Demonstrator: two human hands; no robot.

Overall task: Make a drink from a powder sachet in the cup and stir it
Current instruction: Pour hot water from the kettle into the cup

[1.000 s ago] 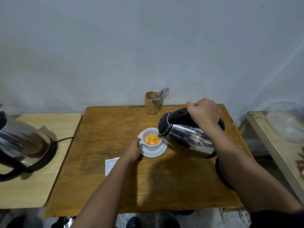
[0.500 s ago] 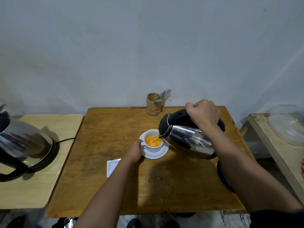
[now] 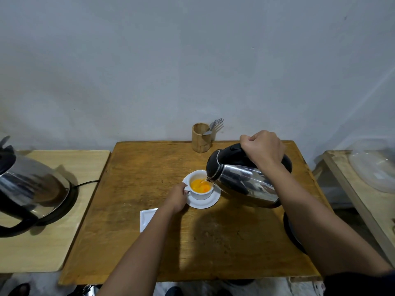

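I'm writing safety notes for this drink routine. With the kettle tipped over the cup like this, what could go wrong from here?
1. The left hand holds the cup at its handle, close below the spout of the kettle; a splash or wavering stream could scald it.
2. The orange liquid already sits fairly high, so further pouring may overflow onto the saucer.
3. The right hand alone carries the tilted kettle; a slip could dump water on the table.

no legible text, labels, nos.

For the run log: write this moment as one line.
step: pouring | right hand: tilts kettle, spout over cup | left hand: steadies cup at handle | cup: orange liquid, on saucer | stirring: not yet done
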